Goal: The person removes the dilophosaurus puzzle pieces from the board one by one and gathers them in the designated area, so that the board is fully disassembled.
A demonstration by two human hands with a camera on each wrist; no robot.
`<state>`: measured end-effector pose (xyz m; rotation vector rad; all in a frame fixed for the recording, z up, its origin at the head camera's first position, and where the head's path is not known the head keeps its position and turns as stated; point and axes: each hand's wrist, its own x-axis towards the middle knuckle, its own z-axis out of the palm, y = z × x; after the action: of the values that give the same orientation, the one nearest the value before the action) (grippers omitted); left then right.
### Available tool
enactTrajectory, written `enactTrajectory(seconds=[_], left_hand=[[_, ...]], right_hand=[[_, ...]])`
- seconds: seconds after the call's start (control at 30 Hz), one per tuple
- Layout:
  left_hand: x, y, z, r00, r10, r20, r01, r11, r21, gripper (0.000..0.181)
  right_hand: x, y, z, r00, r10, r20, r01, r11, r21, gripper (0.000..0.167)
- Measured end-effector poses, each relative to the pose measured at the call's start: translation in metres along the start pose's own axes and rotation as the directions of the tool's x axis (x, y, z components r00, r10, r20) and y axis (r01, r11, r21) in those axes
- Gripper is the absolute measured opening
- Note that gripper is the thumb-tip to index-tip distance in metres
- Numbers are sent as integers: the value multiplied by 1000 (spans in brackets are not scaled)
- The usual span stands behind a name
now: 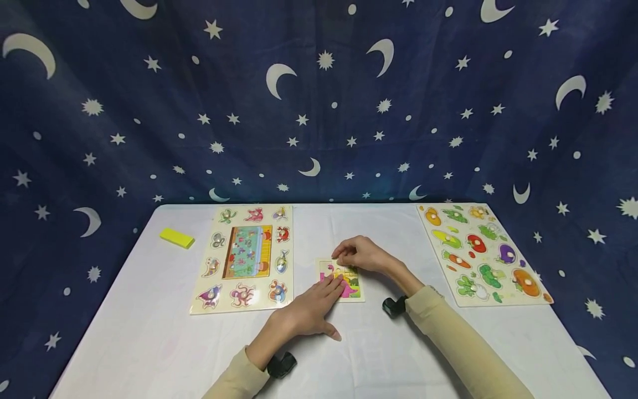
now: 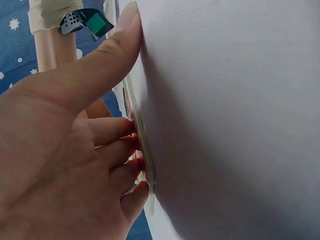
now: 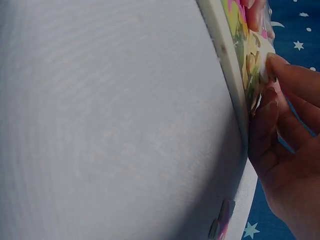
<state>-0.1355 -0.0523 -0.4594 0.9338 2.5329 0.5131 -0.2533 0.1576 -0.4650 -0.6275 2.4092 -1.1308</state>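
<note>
A small square jigsaw puzzle [image 1: 353, 291] with a pink dinosaur picture lies in its pale tray on the table. My left hand [image 1: 311, 307] rests its extended fingers on the left part of the puzzle, thumb held apart. In the left wrist view those fingers [image 2: 117, 131] press along the tray's edge. At the far edge, my right hand [image 1: 366, 255] bends over the puzzle. Its thumb and fingers pinch a pale puzzle piece [image 3: 263, 59], seen slightly raised in the right wrist view. The fingers hide part of the picture.
A sea-animal peg board [image 1: 199, 299] lies to the left and a vegetable peg board [image 1: 468, 260] to the right. Beyond the left board is a yellow block [image 1: 176, 238]. A star-and-moon curtain [image 1: 319, 111] hangs behind the white table [image 1: 379, 354].
</note>
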Motion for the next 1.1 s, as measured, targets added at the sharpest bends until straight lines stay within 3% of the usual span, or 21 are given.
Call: enactTrajectory(seconds=[0.6,1.1], left_hand=[[1,1,0,1000,-9,0,9,1000,9,110],[1,1,0,1000,14,-16,-14,1000,-17,110]], right_hand=[[-6,6,-12,999,10,-42,-9,999,41,17],[-51,35,-52,992,44,-115,-36,997,64,20]])
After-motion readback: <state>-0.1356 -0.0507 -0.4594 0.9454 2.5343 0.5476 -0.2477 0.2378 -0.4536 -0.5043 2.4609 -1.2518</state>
